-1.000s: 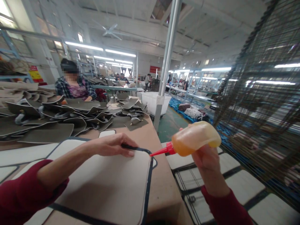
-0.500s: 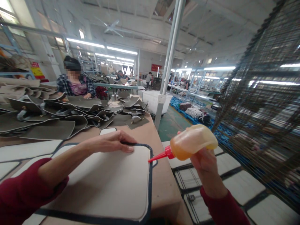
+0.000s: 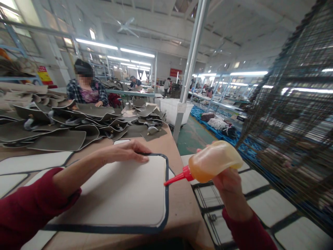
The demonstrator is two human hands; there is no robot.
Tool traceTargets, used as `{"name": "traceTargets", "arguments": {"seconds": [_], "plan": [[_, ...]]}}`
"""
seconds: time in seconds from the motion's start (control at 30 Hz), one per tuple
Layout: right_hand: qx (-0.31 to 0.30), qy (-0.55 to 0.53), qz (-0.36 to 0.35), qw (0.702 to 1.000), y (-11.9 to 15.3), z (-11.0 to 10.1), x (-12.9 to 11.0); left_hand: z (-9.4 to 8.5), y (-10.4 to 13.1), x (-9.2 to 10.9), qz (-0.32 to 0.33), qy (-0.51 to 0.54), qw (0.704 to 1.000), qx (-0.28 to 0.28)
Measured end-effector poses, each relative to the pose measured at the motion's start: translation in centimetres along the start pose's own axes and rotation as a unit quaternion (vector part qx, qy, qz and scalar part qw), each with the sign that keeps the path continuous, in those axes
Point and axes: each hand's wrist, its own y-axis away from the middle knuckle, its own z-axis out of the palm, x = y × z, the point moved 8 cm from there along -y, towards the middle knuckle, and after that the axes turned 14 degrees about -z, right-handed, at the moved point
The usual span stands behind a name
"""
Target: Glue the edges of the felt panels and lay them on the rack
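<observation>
A white panel with a dark blue border [image 3: 119, 194] lies tilted over the brown-covered table. My left hand [image 3: 130, 151] grips its far edge, thumb on the white face and the other fingers partly hidden behind the border. In my right hand [image 3: 226, 178] is a translucent squeeze bottle [image 3: 210, 161] of amber liquid, held on its side. The bottle's red nozzle [image 3: 178, 178] points left, its tip at the inner side of the panel's right border.
Grey-green cut pieces [image 3: 62, 139] are heaped across the table's far side, with a person [image 3: 87, 86] seated behind them. A metal post [image 3: 186, 76] rises beyond the table corner. Bordered panels [image 3: 272, 206] lie lower right, beside a wire mesh rack [image 3: 293, 86].
The red nozzle tip has moved down along the panel's right border. The panel's near edge has risen in view, and the background has shifted slightly right.
</observation>
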Motion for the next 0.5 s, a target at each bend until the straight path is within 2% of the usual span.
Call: {"name": "traceTargets", "arguments": {"seconds": [0.23,0.5], "plan": [[0.009,0.004,0.03,1.0,0.7,-0.8,0.7,-0.4,-0.2,-0.4,-0.004,0.029,1.0,-0.002],[0.003,0.024,0.014,1.0,0.5,-0.6,0.6,-1.2,-0.4,-1.1,-0.004,0.046,0.999,0.008]]}}
